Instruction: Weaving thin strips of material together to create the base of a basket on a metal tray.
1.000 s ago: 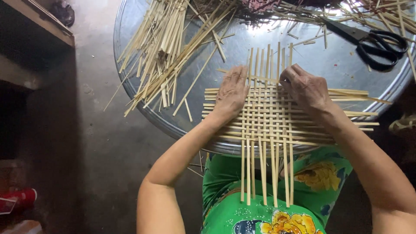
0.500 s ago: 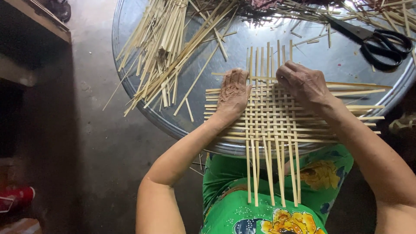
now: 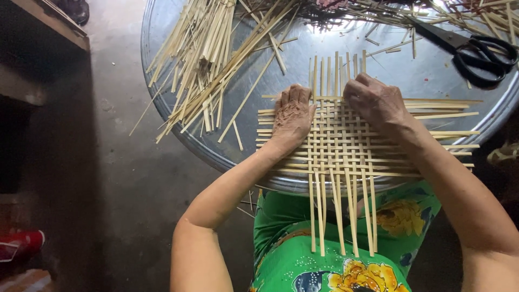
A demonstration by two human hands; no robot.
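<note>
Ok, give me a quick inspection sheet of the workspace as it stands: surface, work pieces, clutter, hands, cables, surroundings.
Surface: round metal tray, shiny, near edge over the person's lap.
Work pieces: woven strip mat flat on the tray, loose strip ends hanging past the near rim.
Clutter: pile of loose bamboo strips far left; black scissors far right, lying among scattered offcuts.
Hands: left hand pressed flat on the mat's left side; right hand on its upper right, fingers bent onto the strips.
Cables: nothing seen.
Surroundings: concrete floor, wooden shelf at left.
</note>
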